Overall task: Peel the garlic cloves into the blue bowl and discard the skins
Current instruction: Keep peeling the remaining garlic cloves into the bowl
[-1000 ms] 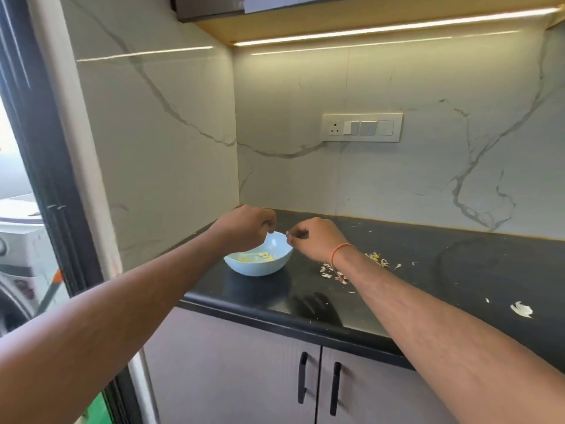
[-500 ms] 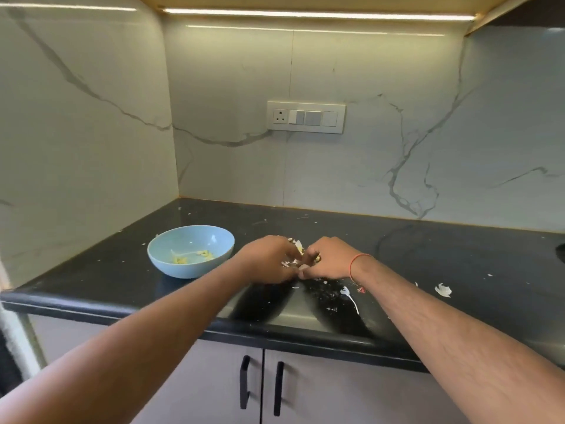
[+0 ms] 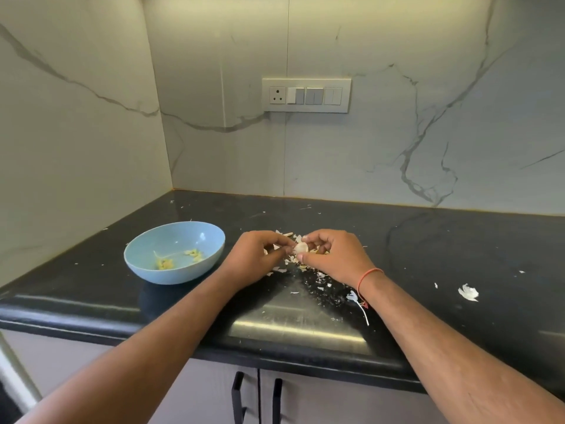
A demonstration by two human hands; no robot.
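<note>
Garlic clove point(image 3: 301, 248) pinched by right hand point(image 3: 331, 255) above skins point(image 3: 318, 278) near countertop point(image 3: 458, 255) front edge; left hand point(image 3: 252, 255) fingertips curl on its skin. Peel away gently, then drop it into blue bowl point(image 3: 146, 264).

Clearance: black tabletop point(image 3: 458, 240)
Obstacles: blue bowl point(image 3: 174, 252) at left, walls behind and left. Open surface right, bearing only scattered garlic skins point(image 3: 468, 292).

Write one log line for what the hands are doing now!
step: peeling | both hands pinch garlic clove | blue bowl left | skins on counter
</note>
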